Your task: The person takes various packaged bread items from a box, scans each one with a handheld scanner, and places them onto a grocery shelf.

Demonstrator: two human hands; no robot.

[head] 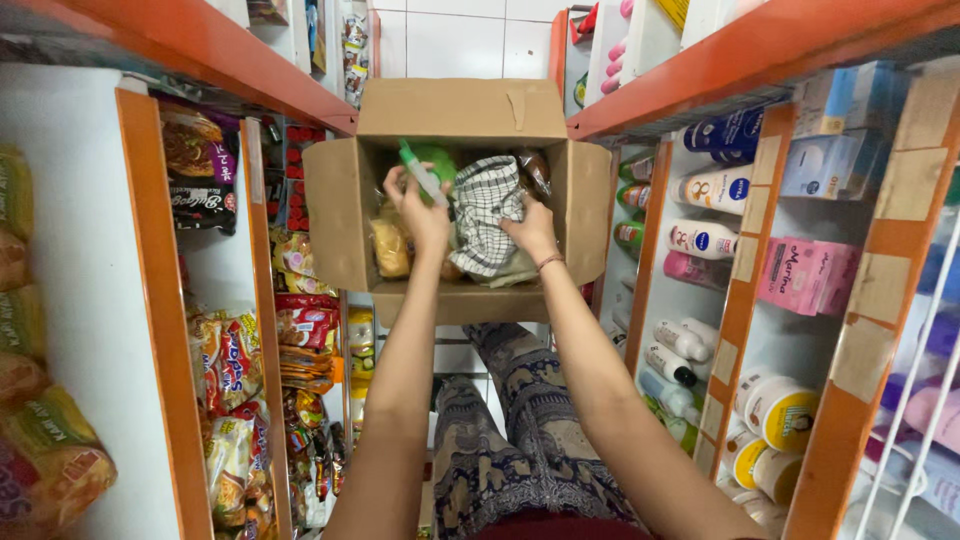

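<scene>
Fingers (pixel 400 183) of the left hand (pixel 422 213) are clamped on a green-and-white tube (pixel 424 176), whose long axis runs from ten o'clock down to four o'clock, its green end pointing up toward ten. Just beside it at three o'clock, the right hand (pixel 531 230) presses closed fingers into a checked cloth (pixel 484 212); whether they grip it or only push, I cannot tell. Both hands reach into an open cardboard box (pixel 466 115) at twelve o'clock, held over patterned trousers (pixel 520 430) in a narrow shop aisle. Orange-edged shelves flank it: snack packets (pixel 232 380) at nine o'clock, lotion bottles (pixel 705 238) and a pink carton (pixel 808 276) at three o'clock. White wall tiles (pixel 460 40) close the far end. Most of the box's contents are hidden behind the hands; a yellowish packet (pixel 390 247) shows partly.
</scene>
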